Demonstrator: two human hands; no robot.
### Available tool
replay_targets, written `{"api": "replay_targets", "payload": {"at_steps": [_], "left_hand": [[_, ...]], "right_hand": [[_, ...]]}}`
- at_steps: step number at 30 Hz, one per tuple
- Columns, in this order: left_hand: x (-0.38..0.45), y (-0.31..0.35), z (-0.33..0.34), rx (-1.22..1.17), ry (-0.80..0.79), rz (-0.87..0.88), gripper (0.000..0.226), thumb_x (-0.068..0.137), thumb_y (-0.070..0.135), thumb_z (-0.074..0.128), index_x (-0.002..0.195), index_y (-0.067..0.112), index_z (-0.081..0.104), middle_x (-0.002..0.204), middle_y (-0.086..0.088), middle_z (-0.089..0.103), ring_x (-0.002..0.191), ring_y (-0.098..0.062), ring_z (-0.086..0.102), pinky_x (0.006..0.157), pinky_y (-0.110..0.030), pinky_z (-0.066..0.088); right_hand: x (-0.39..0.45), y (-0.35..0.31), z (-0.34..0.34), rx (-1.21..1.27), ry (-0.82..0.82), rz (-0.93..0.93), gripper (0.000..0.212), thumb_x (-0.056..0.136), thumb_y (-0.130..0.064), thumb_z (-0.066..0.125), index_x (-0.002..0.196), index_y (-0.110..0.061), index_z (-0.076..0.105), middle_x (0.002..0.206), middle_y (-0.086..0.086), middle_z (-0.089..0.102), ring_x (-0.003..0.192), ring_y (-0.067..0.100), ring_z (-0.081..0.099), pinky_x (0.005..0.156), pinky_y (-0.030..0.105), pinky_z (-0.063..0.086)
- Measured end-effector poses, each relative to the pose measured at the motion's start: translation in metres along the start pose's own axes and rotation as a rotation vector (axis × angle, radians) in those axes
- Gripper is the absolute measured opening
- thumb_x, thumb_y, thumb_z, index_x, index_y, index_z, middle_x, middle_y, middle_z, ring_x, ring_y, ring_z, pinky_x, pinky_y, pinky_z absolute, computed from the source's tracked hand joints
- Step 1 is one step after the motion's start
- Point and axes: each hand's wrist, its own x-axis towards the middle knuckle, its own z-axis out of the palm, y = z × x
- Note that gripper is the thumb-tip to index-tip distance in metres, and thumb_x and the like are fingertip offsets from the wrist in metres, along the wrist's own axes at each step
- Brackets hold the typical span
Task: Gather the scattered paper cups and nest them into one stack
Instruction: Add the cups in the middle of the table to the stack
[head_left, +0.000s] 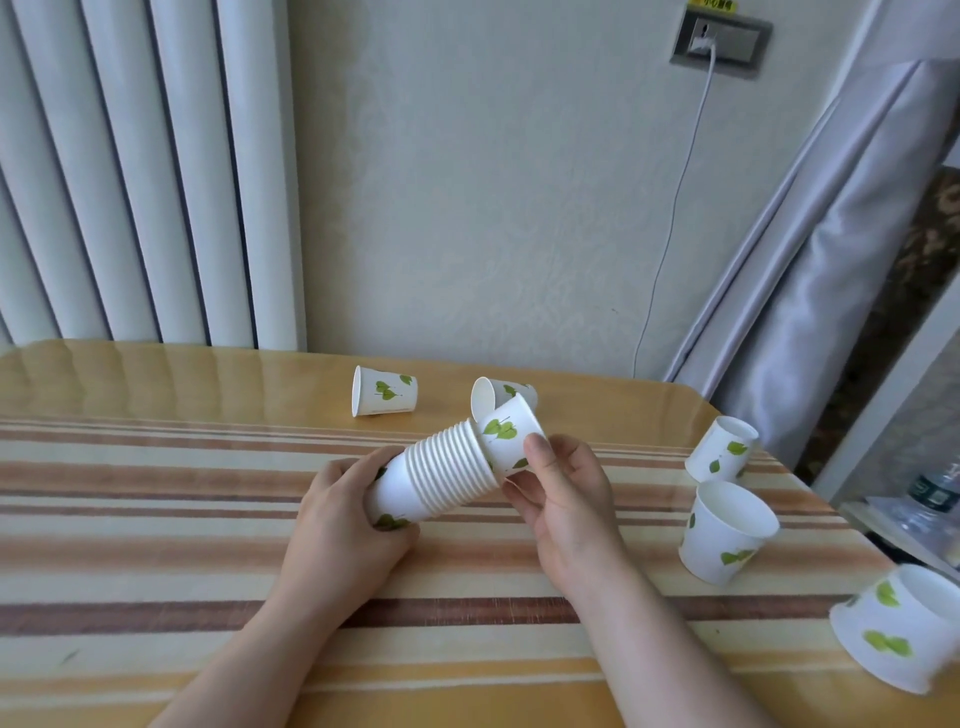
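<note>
Most of the way there imo. My left hand (345, 512) is wrapped round the base of the stack (441, 475), held tilted above the table (156, 519); right hand (558, 491) pinches a cup (511, 431) abt half-seated in its mouth. Five loose cups left: two at the back, three on the right.

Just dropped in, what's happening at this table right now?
A person is nesting paper cups. The left hand grips the base of a tilted stack, while the right hand fits another cup onto its open end. Five loose cups remain on the table: two lying on their sides at the back, and three at the right, the nearest upside down.
</note>
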Motion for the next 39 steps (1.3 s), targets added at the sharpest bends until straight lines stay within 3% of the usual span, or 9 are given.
{"api": "replay_targets", "payload": {"at_steps": [6, 12, 15, 17, 22, 26, 31, 35, 39], "left_hand": [[0.0, 0.0, -0.001, -0.025, 0.008, -0.008, 0.081, 0.072, 0.018, 0.089, 0.143, 0.045, 0.06, 0.117, 0.012, 0.057, 0.106, -0.009, 0.052, 0.088, -0.027, 0.041], [0.001, -0.001, -0.003, -0.11, 0.05, -0.05, 0.075, 0.075, 0.027, 0.088, 0.139, 0.049, 0.058, 0.114, 0.017, 0.06, 0.105, 0.004, 0.053, 0.079, -0.016, 0.04], [0.004, -0.002, -0.001, -0.162, 0.084, -0.094, 0.072, 0.075, 0.036, 0.089, 0.139, 0.045, 0.057, 0.11, 0.018, 0.061, 0.105, -0.003, 0.054, 0.083, -0.028, 0.045], [0.006, -0.003, 0.001, -0.169, 0.094, -0.107, 0.073, 0.074, 0.042, 0.088, 0.14, 0.043, 0.056, 0.112, 0.017, 0.063, 0.107, -0.007, 0.056, 0.087, -0.035, 0.047], [0.006, -0.007, 0.005, -0.125, 0.09, -0.066, 0.075, 0.074, 0.045, 0.087, 0.141, 0.045, 0.054, 0.117, 0.02, 0.062, 0.11, 0.008, 0.051, 0.079, -0.016, 0.04], [0.007, -0.007, 0.004, -0.131, 0.082, -0.076, 0.073, 0.074, 0.045, 0.086, 0.139, 0.048, 0.053, 0.116, 0.022, 0.06, 0.111, 0.009, 0.051, 0.079, -0.016, 0.041], [0.005, -0.006, 0.003, -0.122, 0.069, -0.078, 0.071, 0.076, 0.04, 0.087, 0.138, 0.048, 0.052, 0.115, 0.023, 0.058, 0.108, 0.01, 0.051, 0.078, -0.014, 0.04], [0.004, -0.004, 0.001, -0.115, 0.054, -0.086, 0.072, 0.077, 0.039, 0.087, 0.14, 0.046, 0.053, 0.116, 0.021, 0.059, 0.106, 0.004, 0.052, 0.077, -0.016, 0.04], [0.003, -0.002, -0.001, -0.092, 0.033, -0.101, 0.074, 0.078, 0.038, 0.087, 0.143, 0.044, 0.054, 0.117, 0.019, 0.059, 0.111, -0.007, 0.052, 0.084, -0.029, 0.044]], "right_hand": [[-0.003, 0.003, -0.001, -0.13, -0.085, -0.029, 0.069, 0.081, -0.028, 0.089, 0.139, -0.031, 0.052, 0.131, 0.0, 0.077, 0.116, 0.019, 0.076, 0.099, 0.045, 0.06], [0.012, 0.0, 0.004, -0.185, 0.06, 0.024, 0.04, 0.095, -0.019, 0.061, 0.128, -0.042, 0.062, 0.125, 0.004, 0.077, 0.107, 0.024, 0.07, 0.096, 0.044, 0.054], [0.06, -0.001, 0.008, -0.573, 0.175, -0.01, 0.046, 0.095, -0.015, 0.065, 0.133, -0.038, 0.057, 0.127, -0.001, 0.063, 0.106, 0.019, 0.063, 0.086, 0.037, 0.053], [0.1, 0.0, 0.009, -0.88, 0.194, -0.067, 0.065, 0.091, -0.018, 0.064, 0.15, -0.037, 0.047, 0.14, 0.0, 0.05, 0.122, 0.026, 0.056, 0.096, 0.038, 0.05], [0.159, 0.015, 0.013, -1.689, -0.045, -0.222, 0.099, 0.087, 0.003, 0.054, 0.166, -0.042, 0.015, 0.174, 0.0, 0.01, 0.147, 0.043, 0.025, 0.115, 0.046, 0.037], [0.168, 0.039, 0.007, -1.906, -0.166, -0.358, 0.092, 0.086, 0.01, 0.05, 0.16, -0.039, 0.022, 0.17, -0.008, 0.029, 0.149, 0.035, 0.028, 0.118, 0.059, 0.032], [0.157, 0.037, -0.01, -1.595, 0.052, -0.482, 0.063, 0.084, -0.005, 0.067, 0.138, -0.031, 0.048, 0.141, -0.002, 0.061, 0.127, 0.035, 0.054, 0.1, 0.048, 0.048], [0.116, 0.015, 0.003, -0.372, 0.338, -0.008, 0.069, 0.086, -0.021, 0.083, 0.143, -0.031, 0.045, 0.127, -0.001, 0.063, 0.103, 0.024, 0.067, 0.082, 0.037, 0.054], [0.072, -0.009, 0.002, 0.219, 0.156, 0.222, 0.039, 0.096, -0.047, 0.073, 0.126, -0.024, 0.064, 0.123, 0.006, 0.075, 0.109, 0.03, 0.071, 0.098, 0.044, 0.056]]}}
